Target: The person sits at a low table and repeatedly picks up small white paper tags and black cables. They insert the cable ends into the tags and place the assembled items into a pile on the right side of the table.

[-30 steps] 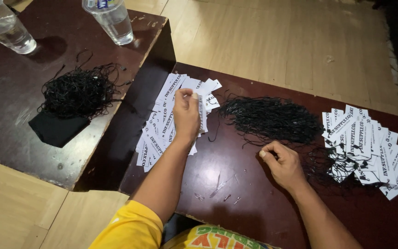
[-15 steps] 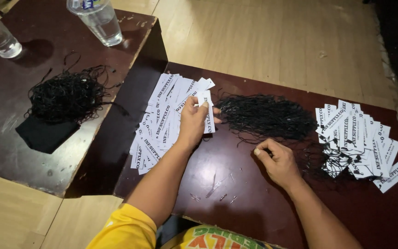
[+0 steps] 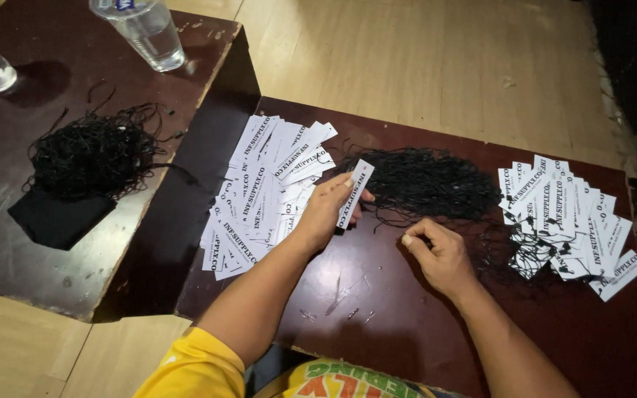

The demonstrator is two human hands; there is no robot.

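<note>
While the left hand [image 3: 327, 210] lifts a single white paper tag [image 3: 354, 193] by its long edge, the tag stands tilted just above the dark worktop [image 3: 377, 309], between the spread of loose tags [image 3: 263, 188] on the left and the heap of black strings [image 3: 425, 184] in the middle. Left hand: fingers curled around the tag, thumb underneath, palm turned inward; forearm runs up from the lower left, elbow bent, yellow sleeve [image 3: 193, 368] at the bottom edge. Right hand [image 3: 440, 254]: loosely clenched, thumb and forefinger pinched together at the near edge of the string heap; whether a strand sits in the pinch cannot be told, the strands being too thin. Right forearm enters from the lower right, wrist slightly cocked, knuckles up.

Loose tags lie overlapping in a fan, printed faces up, touching the left hand's wrist side. String heap lies just beyond both hands. Further right, a second pile of tags [image 3: 565, 217] rests with black strings tangled beneath its near side.

To the left, a second, higher dark table [image 3: 9, 258] stands apart from the worktop. It carries another tangle of black strings [image 3: 90, 155], partly resting on a black cloth [image 3: 57, 221], and two clear plastic bottles [image 3: 145, 29] at its far edge. Floor [image 3: 422, 59] beyond is pale wood.
</note>
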